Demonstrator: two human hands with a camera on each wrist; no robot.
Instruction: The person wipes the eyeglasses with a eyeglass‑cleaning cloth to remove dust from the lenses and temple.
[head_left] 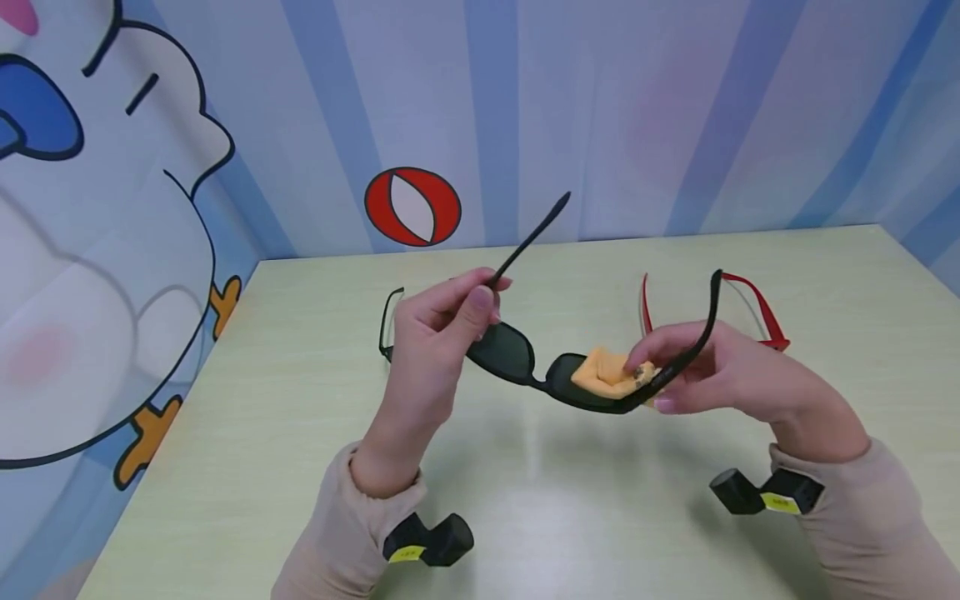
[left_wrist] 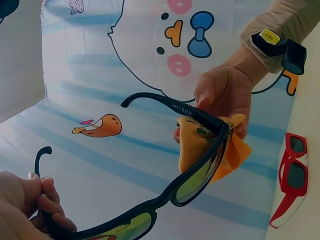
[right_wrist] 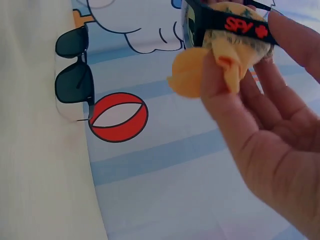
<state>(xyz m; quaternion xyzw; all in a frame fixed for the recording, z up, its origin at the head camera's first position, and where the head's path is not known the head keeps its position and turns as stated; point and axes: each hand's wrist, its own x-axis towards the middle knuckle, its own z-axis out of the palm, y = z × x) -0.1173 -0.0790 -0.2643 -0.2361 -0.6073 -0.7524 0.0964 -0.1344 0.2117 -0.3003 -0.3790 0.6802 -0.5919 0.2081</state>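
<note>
Black sunglasses (head_left: 504, 353) with dark lenses are held up above the table, temples spread. My left hand (head_left: 437, 337) pinches one temple between thumb and fingers, near that side's hinge in the head view. With my right hand (head_left: 723, 375) I grip an orange cloth (head_left: 602, 372) against the other lens and hinge end. In the left wrist view the cloth (left_wrist: 196, 145) wraps that corner of the frame, dark print showing on it. Red "SPY" lettering marks the temple (right_wrist: 245, 26) beside the right fingers in the right wrist view.
Red-framed glasses (head_left: 772, 329) lie on the table behind my right hand; their dark lenses (left_wrist: 296, 175) show in the left wrist view. Another dark pair of sunglasses (right_wrist: 75, 85) lies behind my left hand. A patterned backdrop (head_left: 600, 125) stands along the pale table's (head_left: 225, 500) far edge.
</note>
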